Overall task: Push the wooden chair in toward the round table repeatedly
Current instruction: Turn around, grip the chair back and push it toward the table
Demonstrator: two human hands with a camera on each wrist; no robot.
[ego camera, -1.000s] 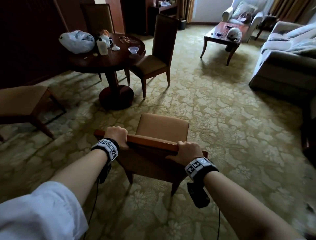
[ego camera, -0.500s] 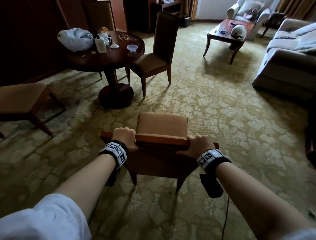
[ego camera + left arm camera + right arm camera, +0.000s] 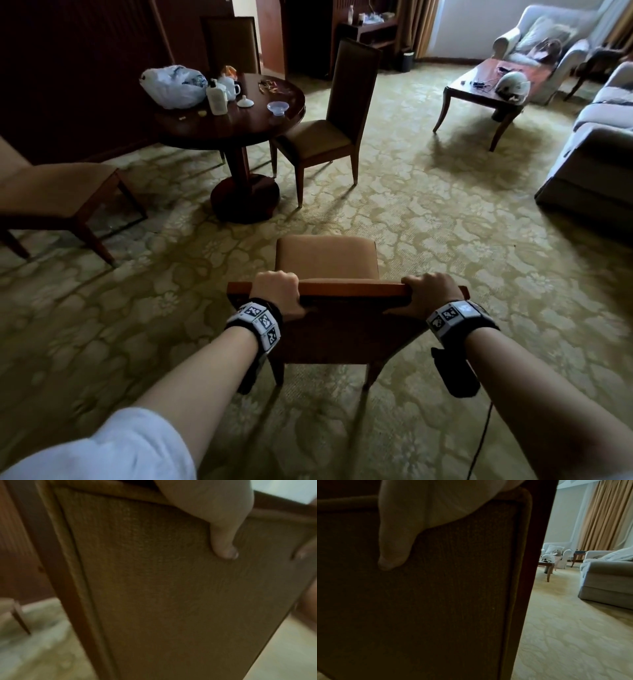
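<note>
While both hands, left (image 3: 278, 291) and right (image 3: 432, 294), grip its top rail, the wooden chair (image 3: 327, 260) stands apart from the round bench (image 3: 233, 120).

hands (image 3: 352, 296) gripping wooden chair (image 3: 325, 255), round table (image 3: 233, 120) ahead

The wooden chair (image 3: 325, 260) now sits higher in the head view and nearer the round desk (image 3: 236, 120), its top rail level across the frame rather than sloping down to the right. The left hand (image 3: 277, 291) and right hand (image 3: 431, 294) have risen from lower centre towards mid-frame. The desk appears closer, and the carpet between it and the chair has narrowed.
</note>
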